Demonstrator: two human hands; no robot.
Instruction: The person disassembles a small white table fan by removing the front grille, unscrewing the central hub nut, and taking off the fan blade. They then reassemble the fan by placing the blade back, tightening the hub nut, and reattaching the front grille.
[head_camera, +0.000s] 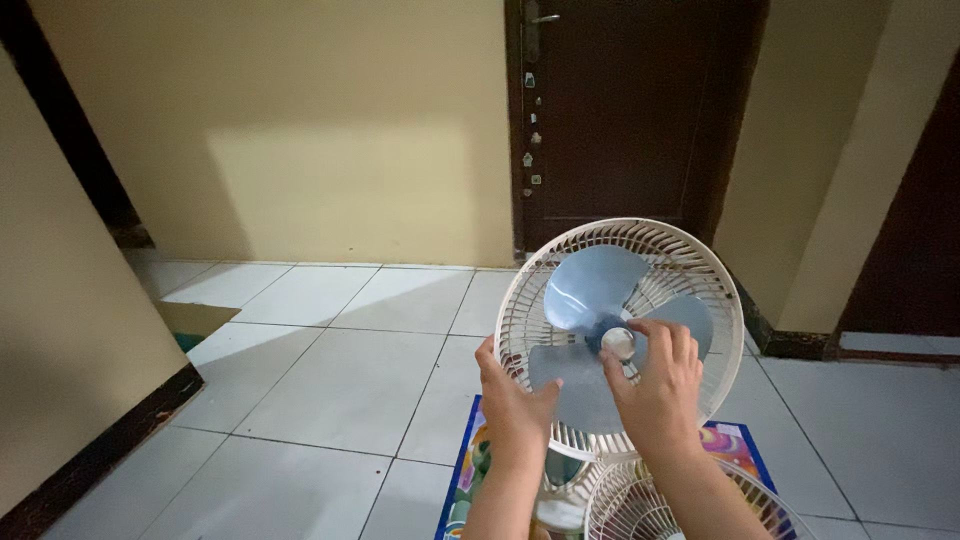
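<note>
A white fan with its rear grille (700, 262) stands upright facing me, its front open. Pale blue blades (592, 284) sit on the hub, capped by a small white round knob (618, 343). My right hand (656, 388) has its fingers and thumb around that knob. My left hand (514, 403) grips the lower left rim of the grille. A second white grille (640, 505), detached, lies flat below the fan near my right forearm.
A colourful mat with a blue border (462, 470) lies on the white tiled floor (330, 380) under the fan. A dark wooden door (620, 110) stands behind, between yellow walls. A wall corner juts in at the left.
</note>
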